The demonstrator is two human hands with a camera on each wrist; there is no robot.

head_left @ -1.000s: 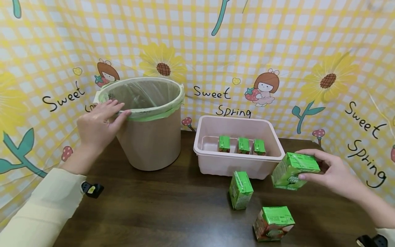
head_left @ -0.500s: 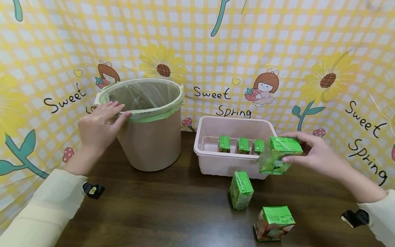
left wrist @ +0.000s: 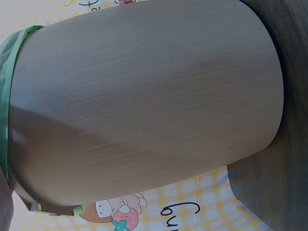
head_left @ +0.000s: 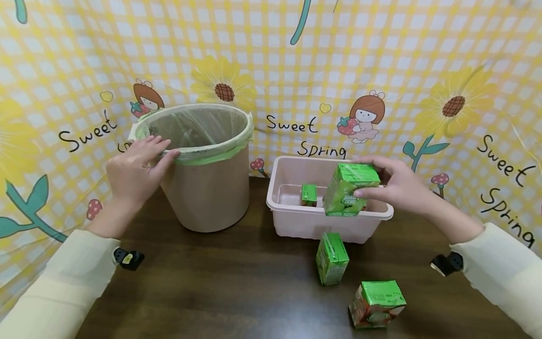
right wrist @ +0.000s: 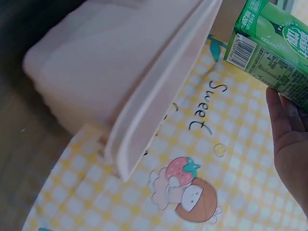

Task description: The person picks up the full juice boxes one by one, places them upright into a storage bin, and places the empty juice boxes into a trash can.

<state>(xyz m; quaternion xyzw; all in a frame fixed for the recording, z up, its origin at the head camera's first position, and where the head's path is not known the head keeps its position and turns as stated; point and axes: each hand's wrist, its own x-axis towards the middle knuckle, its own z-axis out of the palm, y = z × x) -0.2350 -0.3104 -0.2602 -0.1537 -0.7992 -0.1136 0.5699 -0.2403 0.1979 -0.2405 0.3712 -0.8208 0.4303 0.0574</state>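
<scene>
A green juice box (head_left: 352,188) is held between the thumb and fingers of my right hand (head_left: 395,183), above the front rim of the pale pink plastic bin (head_left: 326,223). In the right wrist view, the carton (right wrist: 274,53) shows a barcode at one corner. One small green carton (head_left: 309,194) shows inside the bin; others there are hidden behind the held box. My left hand (head_left: 137,165) rests on the near left rim of a lined trash can (head_left: 207,193), fingers extended over the edge. The left wrist view mostly shows the can's side (left wrist: 144,106).
On the dark wooden table (head_left: 220,292), an upright green juice box (head_left: 332,259) stands before the bin. Another carton (head_left: 378,305) with a reddish front stands nearer, to the right. A yellow checked cloth (head_left: 271,70) hangs behind everything.
My right hand has carried the juice box leftward and up, from beside the pink bin's right end to over its front rim. The left hand stays on the trash can.
</scene>
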